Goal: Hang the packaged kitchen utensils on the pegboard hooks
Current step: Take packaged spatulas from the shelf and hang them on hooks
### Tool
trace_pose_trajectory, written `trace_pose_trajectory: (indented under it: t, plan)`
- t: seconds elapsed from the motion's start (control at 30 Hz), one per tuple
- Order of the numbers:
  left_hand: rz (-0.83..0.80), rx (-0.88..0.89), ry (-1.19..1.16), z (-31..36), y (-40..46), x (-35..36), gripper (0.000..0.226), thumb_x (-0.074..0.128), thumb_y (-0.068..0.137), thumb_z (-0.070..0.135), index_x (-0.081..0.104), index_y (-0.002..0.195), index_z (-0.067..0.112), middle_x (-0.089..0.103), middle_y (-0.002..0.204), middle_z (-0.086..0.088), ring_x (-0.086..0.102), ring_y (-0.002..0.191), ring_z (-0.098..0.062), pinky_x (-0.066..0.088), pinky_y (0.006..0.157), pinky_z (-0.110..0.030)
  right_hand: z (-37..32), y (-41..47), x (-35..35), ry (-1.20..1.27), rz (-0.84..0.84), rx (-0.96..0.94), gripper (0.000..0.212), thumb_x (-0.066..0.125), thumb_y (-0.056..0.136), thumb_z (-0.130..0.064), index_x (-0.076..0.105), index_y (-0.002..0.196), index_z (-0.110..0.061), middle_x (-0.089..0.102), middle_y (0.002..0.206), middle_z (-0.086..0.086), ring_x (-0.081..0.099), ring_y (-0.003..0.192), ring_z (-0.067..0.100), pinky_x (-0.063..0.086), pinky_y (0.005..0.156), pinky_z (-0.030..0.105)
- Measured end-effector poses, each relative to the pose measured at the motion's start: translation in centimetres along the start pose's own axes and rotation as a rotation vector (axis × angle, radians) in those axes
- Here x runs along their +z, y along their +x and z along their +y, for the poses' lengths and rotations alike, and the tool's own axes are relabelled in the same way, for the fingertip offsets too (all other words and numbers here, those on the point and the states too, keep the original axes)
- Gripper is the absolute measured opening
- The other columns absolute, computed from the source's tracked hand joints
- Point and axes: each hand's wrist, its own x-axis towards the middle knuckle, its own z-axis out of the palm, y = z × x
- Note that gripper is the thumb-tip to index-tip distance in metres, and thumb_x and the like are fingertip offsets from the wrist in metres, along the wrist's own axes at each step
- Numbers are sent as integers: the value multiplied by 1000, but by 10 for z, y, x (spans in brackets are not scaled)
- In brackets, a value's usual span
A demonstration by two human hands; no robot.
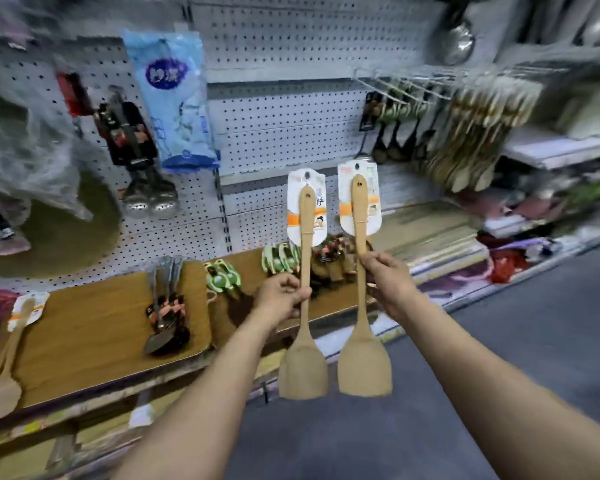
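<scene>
Risk first: I'm carrying two spatulas at once, so neither hand is free to steady a card's hang hole onto a hook, and a missed hole could mean a drop. Left hand is gripping the left spatula mid-handle, right hand is gripping the right spatula likewise. Blades are hanging below my fists, cards standing above, pegboard beyond.
</scene>
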Motion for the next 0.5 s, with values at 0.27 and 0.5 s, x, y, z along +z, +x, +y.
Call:
trace_pose_trajectory:
  t: [0.27,0.5]
  plan:
    - [-97,119,76,75,23,142,18,71,85,4,55,81,12,69,82,-7,67,76,-23,58,72,-44,-68,43,-147,89,138,-149,28,59,92,4,63,115,-12,64,82,7,61,67,17,52,60,29]
    - [-155,192,56,125,107,280,14,71,85,5,58,83,9,70,88,-15,66,67,-20,53,51,-26,-116,134,-261,101,198,-198,22,63,92,-6,65,107,-22,66,92,6,60,77,19,51,66,32]
